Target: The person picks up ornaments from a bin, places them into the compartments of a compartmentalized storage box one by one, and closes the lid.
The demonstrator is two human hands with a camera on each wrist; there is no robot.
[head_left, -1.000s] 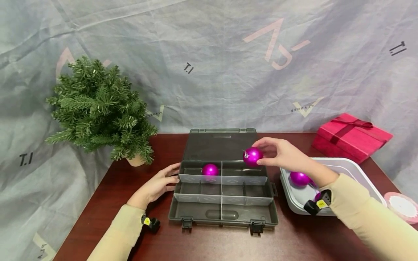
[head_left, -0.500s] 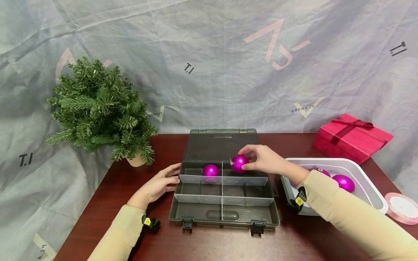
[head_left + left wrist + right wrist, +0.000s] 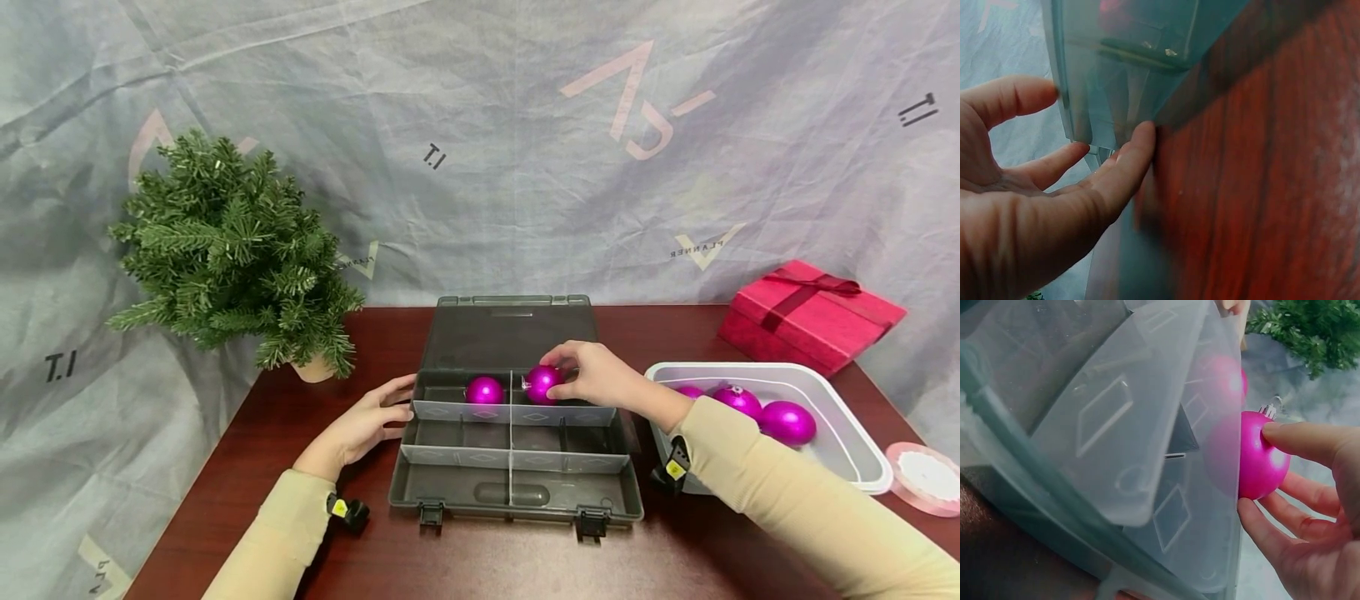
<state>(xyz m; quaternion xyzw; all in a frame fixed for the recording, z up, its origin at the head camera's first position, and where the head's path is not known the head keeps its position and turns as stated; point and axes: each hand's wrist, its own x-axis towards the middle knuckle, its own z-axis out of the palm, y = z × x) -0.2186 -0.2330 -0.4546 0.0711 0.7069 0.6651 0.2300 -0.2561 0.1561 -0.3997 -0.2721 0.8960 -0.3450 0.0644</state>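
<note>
A grey see-through divided box [image 3: 457,483] lies with its lid back on the table. My right hand [image 3: 600,379] pinches a magenta Christmas ball [image 3: 542,385] with a silver cap, low in the back right compartment. In the right wrist view, part of that Christmas ball [image 3: 1260,456] shows behind a translucent divider [image 3: 1172,519]. Another magenta ball [image 3: 484,390] sits in the back left compartment. At the box's left side my left hand [image 3: 360,429] rests with extended fingers; in the left wrist view its fingertips [image 3: 1143,132] touch the wall.
To the right stands a white tray [image 3: 855,442] with several magenta balls [image 3: 787,422]. Behind it is a red gift box [image 3: 810,312], and a pink ribbon roll [image 3: 926,477] lies at the right edge. A small artificial fir tree [image 3: 232,258] stands at the back left.
My right hand has carried the Christmas ball left and down, from over the box's right side into the back right compartment. The left hand has stayed in place.
</note>
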